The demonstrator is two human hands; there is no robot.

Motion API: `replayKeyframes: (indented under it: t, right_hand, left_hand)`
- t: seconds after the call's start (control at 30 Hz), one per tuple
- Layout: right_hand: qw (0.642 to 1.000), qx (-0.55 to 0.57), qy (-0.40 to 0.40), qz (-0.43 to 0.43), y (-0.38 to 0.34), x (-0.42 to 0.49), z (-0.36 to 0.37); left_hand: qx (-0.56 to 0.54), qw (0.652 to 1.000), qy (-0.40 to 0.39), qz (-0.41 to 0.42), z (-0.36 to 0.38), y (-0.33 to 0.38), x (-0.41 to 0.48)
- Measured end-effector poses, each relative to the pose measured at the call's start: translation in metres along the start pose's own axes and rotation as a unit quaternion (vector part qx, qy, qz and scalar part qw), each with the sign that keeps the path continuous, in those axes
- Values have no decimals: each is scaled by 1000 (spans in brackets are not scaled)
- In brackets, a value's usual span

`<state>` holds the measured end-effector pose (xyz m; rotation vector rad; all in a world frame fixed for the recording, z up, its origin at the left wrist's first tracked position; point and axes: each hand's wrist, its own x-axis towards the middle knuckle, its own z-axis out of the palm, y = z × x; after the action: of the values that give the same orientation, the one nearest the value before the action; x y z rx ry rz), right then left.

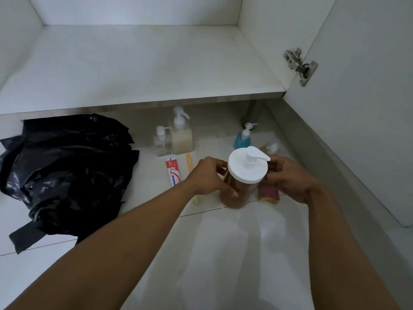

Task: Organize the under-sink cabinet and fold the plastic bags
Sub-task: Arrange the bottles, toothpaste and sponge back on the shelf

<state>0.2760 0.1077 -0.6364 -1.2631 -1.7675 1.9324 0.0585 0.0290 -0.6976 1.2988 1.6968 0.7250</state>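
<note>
Progress, judged: early. The white cabinet shelf (pixel 143 63) carries none of the items in view; all of them are on the pale tiled floor (pixel 223 253) in front of and below it. Sorting therefore appears largely outstanding.

The heap of black plastic bags (pixel 67 171) lies crumpled at the left, unfolded. Folding is not started.

The brown cylindrical pump bottle with a wide white cap (pixel 234 195) is in hand, low over the floor at centre right. Its long axis stands near upright and the spout points to the person's right. Whether its base touches the floor cannot be told.

The left hand (pixel 207 175) wraps its fingers round the bottle's body under the cap. The right hand (pixel 290 180) has curled fingers clamped at the cap's right side.

Still loose on the floor:
- a square clear pump bottle of beige liquid (pixel 182 139);
- a blue pump bottle (pixel 242 138);
- a small clear pump bottle (pixel 162 142);
- a red-and-white toothpaste tube (pixel 173 172);
- a pink-and-yellow sponge (pixel 269 194);
- a yellow toothbrush (pixel 189 162).
</note>
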Motion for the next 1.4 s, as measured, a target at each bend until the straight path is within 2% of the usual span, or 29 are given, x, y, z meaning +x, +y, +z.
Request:
replayKeyframes:
  t: [0.17, 0.5, 0.63, 0.77, 0.87, 0.97, 1.07, 1.17, 1.3, 1.4]
  right_hand:
    - [994, 63, 85, 22, -1, -17, -17]
    - [985, 122, 105, 63, 21, -30, -36]
    - [988, 71, 128, 56, 7, -28, -36]
    - [990, -29, 136, 31, -30, -18, -34]
    - [979, -175, 108, -6, -73, -4, -20]
    - [946, -314, 73, -45, -108, 14, 16]
    - [912, -403, 53, -56, -109, 40, 62]
    - [911, -408, 58, -30, -77, 65, 100]
    - [934, -330, 136, 17, -18, 85, 114]
    - [929, -330, 165, 24, 13, 98, 111]
  left_hand:
    - [-22, 1000, 10, 1, 35, 15, 7]
    - [2, 1000, 5, -13, 66, 16, 4]
    - [21, 1000, -6, -1, 61, 18, 1]
    - [36, 999, -6, 0, 37, 21, -1]
    - [44, 996, 62, -38, 3, 14, 0]
    - [40, 985, 148, -82, -27, -5, -4]
    - [61, 974, 184, -115, -43, -27, -9]
    - [87, 972, 175, -129, -45, -40, -12]
    - [147, 973, 141, -109, -39, -46, -9]
    - [261, 956, 91, -99, -33, -44, -4]
